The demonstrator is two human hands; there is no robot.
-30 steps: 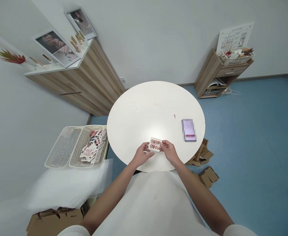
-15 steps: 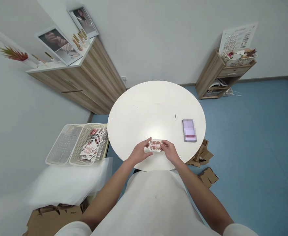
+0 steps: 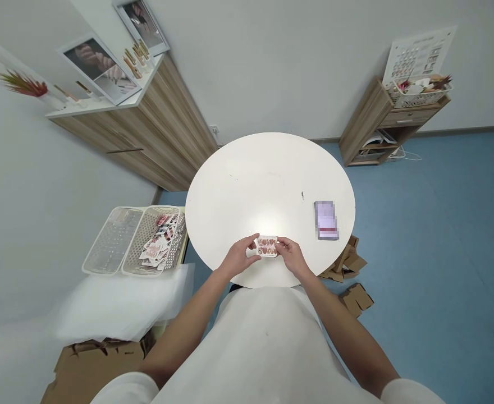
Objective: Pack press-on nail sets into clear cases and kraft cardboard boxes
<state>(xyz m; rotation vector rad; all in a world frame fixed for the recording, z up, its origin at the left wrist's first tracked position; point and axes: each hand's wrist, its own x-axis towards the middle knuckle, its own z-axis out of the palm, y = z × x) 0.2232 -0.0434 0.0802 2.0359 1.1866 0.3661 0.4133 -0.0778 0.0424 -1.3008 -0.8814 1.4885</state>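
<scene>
A small white pack of press-on nails [image 3: 267, 246], with red and patterned nails in two rows, is between my hands at the near side of the round white table [image 3: 247, 174]. My left hand [image 3: 239, 257] holds its left end, index fingertip by the upper corner and thumb by the lower one. The right end is pinched by my right hand [image 3: 292, 257], thumb on the face and fingers along the upper edge. Whether the pack rests on the tabletop or is just above it, I cannot tell.
A phone-shaped blurred purple item [image 3: 326, 220] lies at the table's right. Left of the table, a white basket [image 3: 131, 255] holds many nail cards, beside a clear-bottomed basket [image 3: 111, 241]. Cardboard pieces [image 3: 350, 264] lie on the floor at right. Wooden cabinets [image 3: 175, 123] stand behind.
The view has shifted slightly, so the table and baskets sit a little higher in the picture. Both hands keep their places on the pack, with hardly any movement.
</scene>
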